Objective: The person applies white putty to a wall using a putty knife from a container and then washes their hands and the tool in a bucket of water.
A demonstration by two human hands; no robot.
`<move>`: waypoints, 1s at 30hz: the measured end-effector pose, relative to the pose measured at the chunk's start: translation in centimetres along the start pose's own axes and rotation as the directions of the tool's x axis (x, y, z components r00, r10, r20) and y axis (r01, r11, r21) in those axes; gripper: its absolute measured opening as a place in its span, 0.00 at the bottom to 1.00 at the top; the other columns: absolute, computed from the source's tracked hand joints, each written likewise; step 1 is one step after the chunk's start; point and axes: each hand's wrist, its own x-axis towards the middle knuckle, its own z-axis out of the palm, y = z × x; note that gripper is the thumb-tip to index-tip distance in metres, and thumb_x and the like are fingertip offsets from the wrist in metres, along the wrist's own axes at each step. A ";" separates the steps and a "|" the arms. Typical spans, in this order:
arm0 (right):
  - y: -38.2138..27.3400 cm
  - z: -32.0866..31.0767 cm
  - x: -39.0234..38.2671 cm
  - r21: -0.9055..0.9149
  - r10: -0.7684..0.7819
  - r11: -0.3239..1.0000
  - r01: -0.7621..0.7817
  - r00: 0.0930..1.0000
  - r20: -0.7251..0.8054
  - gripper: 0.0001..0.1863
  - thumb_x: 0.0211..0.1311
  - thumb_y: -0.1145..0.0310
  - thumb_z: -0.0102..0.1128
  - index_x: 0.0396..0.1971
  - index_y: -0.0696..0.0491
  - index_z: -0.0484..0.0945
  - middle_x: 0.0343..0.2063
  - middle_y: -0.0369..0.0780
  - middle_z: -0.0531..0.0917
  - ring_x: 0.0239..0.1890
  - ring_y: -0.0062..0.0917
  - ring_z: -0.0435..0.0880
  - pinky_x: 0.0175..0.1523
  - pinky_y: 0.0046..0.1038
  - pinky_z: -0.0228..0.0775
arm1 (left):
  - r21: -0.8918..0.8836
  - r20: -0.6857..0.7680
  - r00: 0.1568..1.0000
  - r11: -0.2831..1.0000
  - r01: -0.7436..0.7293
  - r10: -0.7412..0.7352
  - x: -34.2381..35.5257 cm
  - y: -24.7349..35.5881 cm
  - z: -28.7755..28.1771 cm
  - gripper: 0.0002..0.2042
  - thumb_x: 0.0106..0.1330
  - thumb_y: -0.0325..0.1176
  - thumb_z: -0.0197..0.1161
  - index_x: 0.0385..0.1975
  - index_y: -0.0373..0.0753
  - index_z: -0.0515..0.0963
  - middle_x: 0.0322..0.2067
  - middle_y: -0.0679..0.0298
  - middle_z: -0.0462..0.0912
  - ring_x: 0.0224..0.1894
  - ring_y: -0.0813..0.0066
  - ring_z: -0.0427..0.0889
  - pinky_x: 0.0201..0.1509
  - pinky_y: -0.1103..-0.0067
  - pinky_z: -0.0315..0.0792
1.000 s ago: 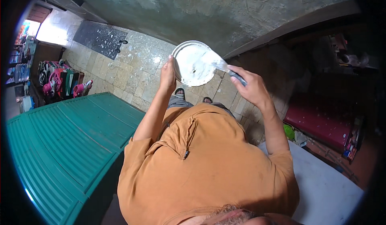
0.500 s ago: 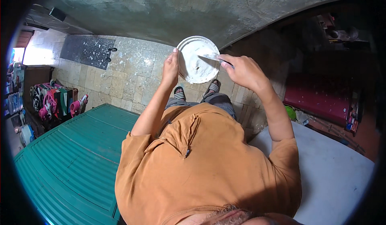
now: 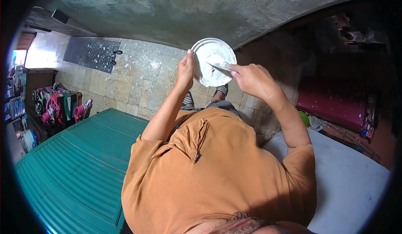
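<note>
Left hand (image 3: 185, 70) clamped on left edge of round lid (image 3: 214, 40); right hand (image 3: 255, 81) clenched round putty knife (image 3: 218, 62), blade over white paste (image 3: 215, 50)!

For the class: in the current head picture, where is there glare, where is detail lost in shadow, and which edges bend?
Head view: glare whitens the tiled floor at far left; head view: shadow swallows detail around the dark red furniture; head view: the grey wall's lower edge curves at right, and the green panel's ridges bow.
</note>
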 end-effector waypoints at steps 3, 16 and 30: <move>0.9 -0.2 -0.2 0.014 -0.050 0.999 0.050 0.999 0.004 0.16 0.68 0.63 0.52 0.51 0.48 0.82 0.31 0.52 0.84 0.36 0.50 0.83 0.45 0.47 0.74 | 0.050 0.007 0.999 0.998 0.034 -0.034 -0.1 -0.3 -0.1 0.25 0.79 0.50 0.46 0.43 0.29 0.79 0.35 0.63 0.82 0.36 0.81 0.75 0.42 0.80 0.71; 8.0 4.3 1.8 0.549 -0.022 0.831 -0.095 0.979 0.202 0.19 0.73 0.58 0.51 0.58 0.47 0.78 0.30 0.40 0.86 0.26 0.33 0.83 0.37 0.36 0.77 | -0.024 -0.081 0.991 0.994 0.109 -0.110 1.1 -2.9 -2.3 0.22 0.79 0.47 0.47 0.41 0.31 0.78 0.34 0.65 0.81 0.36 0.81 0.77 0.41 0.80 0.73; 17.8 16.0 3.6 0.950 -0.117 -0.247 -0.189 0.979 0.164 0.27 0.79 0.53 0.40 0.61 0.60 0.71 0.17 0.26 0.62 0.16 0.10 0.58 0.24 0.16 0.56 | -0.158 -0.262 0.935 0.966 0.203 -0.239 4.2 -11.6 -4.7 0.25 0.78 0.47 0.47 0.56 0.26 0.71 0.53 0.53 0.78 0.54 0.66 0.79 0.60 0.73 0.73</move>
